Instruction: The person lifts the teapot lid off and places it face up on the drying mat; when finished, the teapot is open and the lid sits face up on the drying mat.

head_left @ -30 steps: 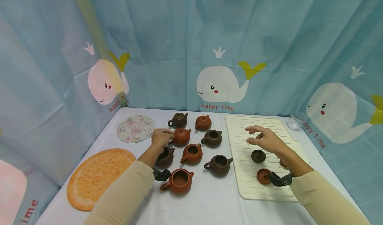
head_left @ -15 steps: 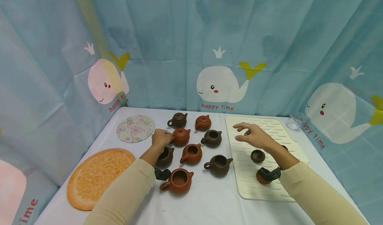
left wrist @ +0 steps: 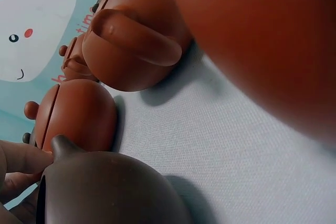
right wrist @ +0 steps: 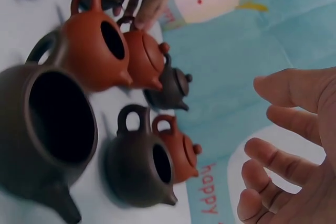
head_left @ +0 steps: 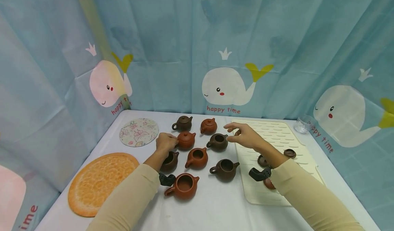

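In the head view, my left hand (head_left: 166,143) pinches the handle side of a lidded reddish-brown teapot (head_left: 186,140). Its fingertips (left wrist: 23,158) show in the left wrist view beside that pot, partly behind the spout of a dark brown lidless teapot (left wrist: 110,192). My right hand (head_left: 243,135) hovers with bent, spread fingers near a second dark lidless teapot (head_left: 218,142) and holds nothing. In the right wrist view, space separates its fingers (right wrist: 281,158) from the pots. Behind stand a small dark lidded teapot (head_left: 183,123) and a red lidded one (head_left: 209,126).
More lidless teapots stand nearer: red (head_left: 197,158), dark (head_left: 226,170) and red (head_left: 184,186). A cream ribbed mat (head_left: 253,193) on the right bears loose lids (head_left: 289,153). A clear cup (head_left: 302,125) sits behind it. Left lie a bread-patterned round mat (head_left: 101,183) and a floral round mat (head_left: 139,132).
My right hand has moved left from above the cream mat toward the dark lidless teapot, uncovering a dark lid on the mat. My left hand stays at the red teapot's handle.
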Demonstrator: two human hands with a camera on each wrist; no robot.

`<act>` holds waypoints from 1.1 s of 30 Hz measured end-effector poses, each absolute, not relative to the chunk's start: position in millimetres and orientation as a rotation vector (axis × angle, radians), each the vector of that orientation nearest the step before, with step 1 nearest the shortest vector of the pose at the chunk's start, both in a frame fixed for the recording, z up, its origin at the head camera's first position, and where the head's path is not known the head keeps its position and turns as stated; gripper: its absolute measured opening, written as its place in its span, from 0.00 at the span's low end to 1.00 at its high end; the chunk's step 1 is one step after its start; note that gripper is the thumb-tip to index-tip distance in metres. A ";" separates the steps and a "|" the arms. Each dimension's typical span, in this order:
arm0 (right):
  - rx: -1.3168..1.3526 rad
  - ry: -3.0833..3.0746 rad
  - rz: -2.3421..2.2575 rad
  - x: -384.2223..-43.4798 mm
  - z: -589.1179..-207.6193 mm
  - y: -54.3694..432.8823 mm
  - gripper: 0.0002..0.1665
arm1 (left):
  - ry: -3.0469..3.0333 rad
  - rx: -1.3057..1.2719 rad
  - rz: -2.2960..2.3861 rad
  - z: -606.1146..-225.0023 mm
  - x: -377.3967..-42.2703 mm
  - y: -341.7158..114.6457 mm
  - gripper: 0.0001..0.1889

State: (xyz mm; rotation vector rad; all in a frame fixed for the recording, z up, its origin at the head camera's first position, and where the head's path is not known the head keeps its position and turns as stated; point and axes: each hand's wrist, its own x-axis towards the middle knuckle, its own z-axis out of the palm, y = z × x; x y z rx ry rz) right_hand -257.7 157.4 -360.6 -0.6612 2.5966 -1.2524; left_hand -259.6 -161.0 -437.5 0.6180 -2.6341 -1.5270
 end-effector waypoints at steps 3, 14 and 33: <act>-0.683 2.592 -1.273 -261.4 -363.1 144.0 0.26 | -2.630 0.623 -1.543 -439.7 -260.4 -162.1 0.04; -0.733 2.539 -1.358 -274.9 -377.3 101.7 0.23 | -2.637 0.656 -1.550 -439.0 -260.3 -161.1 0.03; -0.756 2.535 -1.434 -295.2 -408.5 42.8 0.20 | -2.647 0.642 -1.565 -437.1 -257.9 -163.0 0.04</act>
